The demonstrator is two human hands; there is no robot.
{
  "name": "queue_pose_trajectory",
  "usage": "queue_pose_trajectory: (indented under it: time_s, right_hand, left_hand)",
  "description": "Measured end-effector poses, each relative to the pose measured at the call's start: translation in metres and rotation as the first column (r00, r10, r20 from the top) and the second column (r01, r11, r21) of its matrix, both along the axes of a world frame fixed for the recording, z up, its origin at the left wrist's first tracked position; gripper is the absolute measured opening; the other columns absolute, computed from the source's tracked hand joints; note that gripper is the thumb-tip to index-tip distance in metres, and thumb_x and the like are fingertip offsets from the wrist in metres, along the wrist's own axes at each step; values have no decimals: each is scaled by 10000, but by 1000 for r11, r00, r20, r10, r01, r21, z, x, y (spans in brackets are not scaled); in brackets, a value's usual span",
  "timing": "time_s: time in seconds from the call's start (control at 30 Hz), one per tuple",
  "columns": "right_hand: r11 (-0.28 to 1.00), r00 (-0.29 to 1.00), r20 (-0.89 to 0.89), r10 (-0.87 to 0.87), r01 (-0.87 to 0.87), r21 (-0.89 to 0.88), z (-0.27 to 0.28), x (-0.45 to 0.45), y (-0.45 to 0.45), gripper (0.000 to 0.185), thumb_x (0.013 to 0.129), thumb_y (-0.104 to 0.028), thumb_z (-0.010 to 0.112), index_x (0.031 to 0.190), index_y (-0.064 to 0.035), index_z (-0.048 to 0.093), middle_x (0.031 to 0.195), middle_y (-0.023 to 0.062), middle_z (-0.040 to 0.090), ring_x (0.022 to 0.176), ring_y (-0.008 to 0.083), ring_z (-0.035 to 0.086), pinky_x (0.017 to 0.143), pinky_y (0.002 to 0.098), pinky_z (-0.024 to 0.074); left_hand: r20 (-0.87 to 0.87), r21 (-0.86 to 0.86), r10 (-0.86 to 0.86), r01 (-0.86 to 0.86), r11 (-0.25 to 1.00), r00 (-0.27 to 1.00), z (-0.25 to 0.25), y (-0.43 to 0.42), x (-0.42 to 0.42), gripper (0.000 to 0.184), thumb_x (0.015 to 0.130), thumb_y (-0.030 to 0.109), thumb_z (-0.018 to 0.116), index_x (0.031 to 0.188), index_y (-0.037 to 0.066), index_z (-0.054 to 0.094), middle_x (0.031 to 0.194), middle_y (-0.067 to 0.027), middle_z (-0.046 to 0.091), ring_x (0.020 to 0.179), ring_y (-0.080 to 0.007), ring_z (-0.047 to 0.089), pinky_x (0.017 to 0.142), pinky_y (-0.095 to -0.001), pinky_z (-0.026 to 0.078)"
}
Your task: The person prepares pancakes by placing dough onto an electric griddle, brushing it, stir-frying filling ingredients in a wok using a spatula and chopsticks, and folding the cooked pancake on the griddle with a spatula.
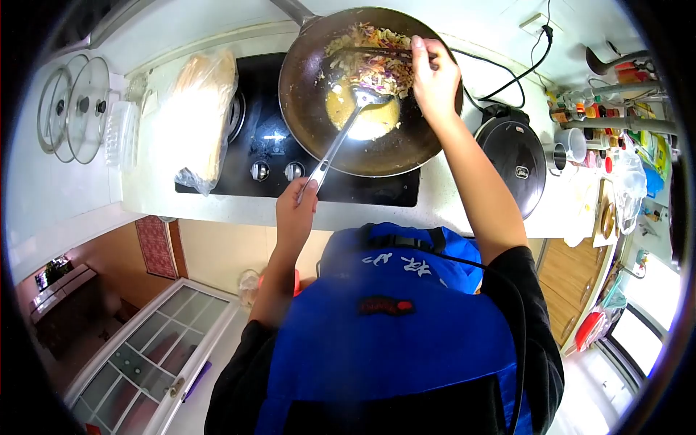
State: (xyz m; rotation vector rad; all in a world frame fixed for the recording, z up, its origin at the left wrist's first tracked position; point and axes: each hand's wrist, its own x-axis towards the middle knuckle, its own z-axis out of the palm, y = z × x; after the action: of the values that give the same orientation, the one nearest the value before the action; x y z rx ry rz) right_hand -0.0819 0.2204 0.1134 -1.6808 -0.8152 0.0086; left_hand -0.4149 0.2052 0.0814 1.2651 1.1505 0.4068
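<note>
From my remote seat I judge the wok (304,94) heavy and stiff, slick inside; it sits on the cooktop (254,156), and its long handle (293,10), at the far left side, looks the place to grip. The metal spatula (338,140) seems light and rigid, best held near the handle's end, where my left hand (293,214) wraps it with curled fingers. My right hand (437,80) is nearly closed, pinching dark chopsticks (373,51) over the wok; these look thin and light. The shredded vegetables (388,78) read soft and loose, the yellow liquid (339,109) runny; both lie in the wok, beyond gripping by hand.

Counting: one cooktop, one wok, one round black appliance (507,163), one plastic bag (203,109), one spatula, two knobs (259,171). Whether one or two chopsticks, I cannot tell.
</note>
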Motion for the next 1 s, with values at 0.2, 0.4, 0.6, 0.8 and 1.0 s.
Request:
queue_pose_trajectory:
  time_s: [0.2, 0.4, 0.6, 0.8, 1.0]
  right_hand:
    - [992, 976, -178, 122, -115, 48, 18, -13, -8, 273, 1031, -241, 671, 939, 13, 708, 723, -21, 610, 654, 38, 494, 590, 236, 416]
    - [958, 974, 0, 227, -223, -182, 12, -16, -3, 296, 1010, -300, 674, 936, -21, 741, 661, 93, 689, 597, 106, 639, 588, 276, 502]
    - [918, 936, -20, 350, -348, -189, 51, -9, 1, 329, 1016, -326, 659, 988, -10, 747, 710, 128, 718, 597, 127, 666, 599, 295, 523]
    - [852, 901, 67, 429, -378, -361, 48, -13, 8, 350, 1005, -370, 658, 1005, -30, 740, 638, 145, 653, 587, 252, 675, 622, 360, 528]
    - [821, 789, 292, 541, -420, -387, 51, -23, 15, 300, 1006, -338, 650, 981, -47, 720, 704, 165, 684, 656, 310, 702, 643, 384, 547]
  left_hand:
    - [30, -23, 16, -15, 1000, 999, -2, 0, 1, 229, 1039, 224, 618, 987, 8, 670, 658, 36, 513, 596, -39, 450, 543, -226, 340]
    - [11, -10, -7, 7, 1000, 1000, 0, 1, 0, 235, 1043, 233, 611, 994, 11, 670, 658, 36, 514, 597, -40, 452, 542, -227, 339]
    - [19, -10, -1, 1, 1000, 1000, 1, 0, 1, 241, 1047, 235, 604, 1000, 8, 671, 658, 32, 516, 599, -42, 453, 543, -227, 337]
    - [12, -28, 3, -2, 1000, 1000, 2, 1, 2, 235, 1048, 230, 602, 999, 11, 672, 665, 32, 519, 604, -40, 457, 552, -223, 341]
    - [23, -26, 8, -7, 1000, 1000, 1, 0, 2, 237, 1048, 231, 602, 1000, 9, 672, 667, 31, 521, 605, -40, 458, 554, -222, 346]
